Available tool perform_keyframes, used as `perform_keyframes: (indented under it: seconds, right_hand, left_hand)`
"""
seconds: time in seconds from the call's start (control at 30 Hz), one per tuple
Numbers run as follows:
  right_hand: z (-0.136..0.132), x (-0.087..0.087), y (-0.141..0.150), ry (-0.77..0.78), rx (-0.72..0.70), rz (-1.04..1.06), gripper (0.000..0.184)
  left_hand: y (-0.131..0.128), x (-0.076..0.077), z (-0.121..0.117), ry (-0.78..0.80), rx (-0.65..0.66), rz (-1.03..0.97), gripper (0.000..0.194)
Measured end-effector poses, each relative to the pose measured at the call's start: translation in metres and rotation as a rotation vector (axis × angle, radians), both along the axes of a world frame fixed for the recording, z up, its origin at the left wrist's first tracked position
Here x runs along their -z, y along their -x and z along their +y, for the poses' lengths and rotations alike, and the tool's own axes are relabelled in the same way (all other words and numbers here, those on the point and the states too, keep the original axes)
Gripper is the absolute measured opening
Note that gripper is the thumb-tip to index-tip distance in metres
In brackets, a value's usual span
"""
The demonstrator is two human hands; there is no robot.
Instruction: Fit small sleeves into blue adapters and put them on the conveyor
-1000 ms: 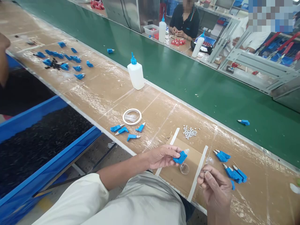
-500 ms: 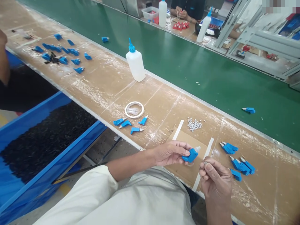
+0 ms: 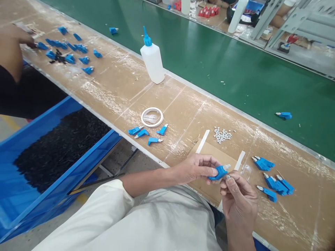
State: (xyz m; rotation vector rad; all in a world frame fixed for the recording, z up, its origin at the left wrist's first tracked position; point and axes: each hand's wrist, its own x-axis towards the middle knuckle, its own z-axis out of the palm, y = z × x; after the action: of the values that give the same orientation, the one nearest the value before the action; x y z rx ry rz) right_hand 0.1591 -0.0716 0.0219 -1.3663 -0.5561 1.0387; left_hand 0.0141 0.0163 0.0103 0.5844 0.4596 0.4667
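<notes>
My left hand (image 3: pixel 195 169) pinches a small blue plastic part (image 3: pixel 219 172) with a pale tip, held just above the cardboard-covered bench (image 3: pixel 117 90). My right hand (image 3: pixel 238 199) is closed on a tiny silvery piece (image 3: pixel 228 177) at its fingertips, which sits right at the blue part's tip. Below the hands lies a taped cardboard pad (image 3: pixel 209 151). A little heap of small silver pieces (image 3: pixel 222 135) lies beyond the pad. Several more blue parts (image 3: pixel 274 179) lie to the right of my right hand.
Three or so blue parts (image 3: pixel 148 134) and a white tape ring (image 3: pixel 152 116) lie left of the pad, a white glue bottle (image 3: pixel 152 60) farther back. A green conveyor belt (image 3: pixel 209 62) carries a blue part (image 3: pixel 284 115). Another person's hand (image 3: pixel 12 45) reaches more blue parts (image 3: pixel 65 52). Blue bin (image 3: pixel 52 153) below.
My two hands have come together: the right hand's small piece now meets the tip of the blue part. The view has shifted downward. The other person's hand has reached onto the bench at far left.
</notes>
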Motion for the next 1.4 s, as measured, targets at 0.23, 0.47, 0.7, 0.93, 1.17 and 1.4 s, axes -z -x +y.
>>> perform_keyframes:
  seconds: [0.23,0.47,0.7,0.93,1.17,1.4]
  right_hand:
    - [-0.002,0.002,0.004,-0.004,-0.010,-0.019,0.020]
    - [0.000,0.001,0.006,-0.026,-0.013,-0.020,0.019]
    - [0.002,0.005,0.006,-0.045,-0.005,-0.031,0.017]
    - [0.003,0.007,0.007,-0.048,0.008,-0.089,0.017]
    - [0.003,0.010,0.005,-0.057,0.007,-0.168,0.016]
    - [0.004,0.015,-0.005,0.000,-0.086,0.114,0.026]
  left_hand:
    - [-0.001,-0.001,-0.001,-0.060,-0.023,0.032,0.051]
    - [0.000,0.000,0.000,-0.075,-0.023,0.060,0.051]
    - [0.001,0.005,0.000,-0.106,-0.037,0.080,0.050]
    - [0.001,0.008,0.001,-0.109,-0.028,0.098,0.052]
    - [0.002,0.007,0.001,-0.145,-0.050,0.101,0.051]
    - [0.003,-0.002,0.005,-0.151,0.028,0.050,0.050]
